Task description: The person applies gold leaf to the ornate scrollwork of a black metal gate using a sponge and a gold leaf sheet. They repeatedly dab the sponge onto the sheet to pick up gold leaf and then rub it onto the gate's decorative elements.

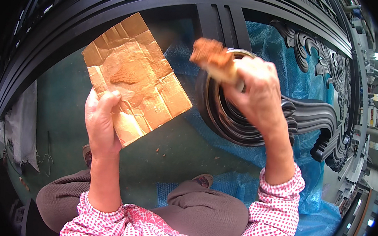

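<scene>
A creased sheet of cardboard (136,80), coated gold with a darker wet-looking smear in its middle, is held up by my left hand (102,118), thumb on top at its lower left edge. My right hand (258,88) is closed round a paintbrush (213,60), slightly blurred, its brownish-gold bristles pointing left, apart from the cardboard. Behind and below that hand is a black carved scroll (216,113) with ridged curves and some gold-brown tint on its inner rings. Part of the scroll is hidden by my hand and forearm.
A black moulded frame (162,11) arches across the far side, with leafy carving (322,62) at the right. Blue bubble wrap (266,40) lies under the carvings. Small crumbs dot the green floor (149,172). White sheeting (22,122) hangs at the left. My bent legs are close in front.
</scene>
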Tool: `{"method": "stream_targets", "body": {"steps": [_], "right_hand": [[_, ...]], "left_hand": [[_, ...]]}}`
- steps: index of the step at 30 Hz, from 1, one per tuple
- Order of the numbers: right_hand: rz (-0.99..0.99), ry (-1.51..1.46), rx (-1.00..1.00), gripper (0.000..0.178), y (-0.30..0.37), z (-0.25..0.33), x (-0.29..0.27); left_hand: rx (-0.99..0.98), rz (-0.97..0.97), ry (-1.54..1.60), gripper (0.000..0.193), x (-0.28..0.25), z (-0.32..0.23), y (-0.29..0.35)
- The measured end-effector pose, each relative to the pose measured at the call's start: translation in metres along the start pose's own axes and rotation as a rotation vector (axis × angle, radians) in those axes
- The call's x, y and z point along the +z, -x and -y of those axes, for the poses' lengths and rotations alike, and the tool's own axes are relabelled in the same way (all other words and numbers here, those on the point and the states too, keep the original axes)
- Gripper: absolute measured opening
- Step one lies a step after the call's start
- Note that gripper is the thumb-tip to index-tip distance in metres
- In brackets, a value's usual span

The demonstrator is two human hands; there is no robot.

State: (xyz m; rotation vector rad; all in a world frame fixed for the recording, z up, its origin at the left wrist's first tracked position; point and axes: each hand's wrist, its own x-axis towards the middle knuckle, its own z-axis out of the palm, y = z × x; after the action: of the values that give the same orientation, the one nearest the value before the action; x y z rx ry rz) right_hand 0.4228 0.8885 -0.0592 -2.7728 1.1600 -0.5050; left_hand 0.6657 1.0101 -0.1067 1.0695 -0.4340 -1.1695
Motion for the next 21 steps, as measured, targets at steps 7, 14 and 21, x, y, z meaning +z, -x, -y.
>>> {"method": "stream_targets", "body": {"steps": [7,14,21], "right_hand": [[0.197,0.050,0.109,0.021,0.055,0.010,-0.035],[-0.210,-0.058,0.144,0.025,0.012,-0.001,-0.012],[0.234,-0.112,0.047,0.021,0.020,0.015,-0.019]], "left_hand": [[-0.001,-0.012,0.017,0.033,-0.002,-0.005,0.000],[-0.001,-0.021,0.021,0.035,0.003,-0.003,-0.002],[0.017,-0.024,0.050,0.038,-0.009,-0.009,-0.002]]}}
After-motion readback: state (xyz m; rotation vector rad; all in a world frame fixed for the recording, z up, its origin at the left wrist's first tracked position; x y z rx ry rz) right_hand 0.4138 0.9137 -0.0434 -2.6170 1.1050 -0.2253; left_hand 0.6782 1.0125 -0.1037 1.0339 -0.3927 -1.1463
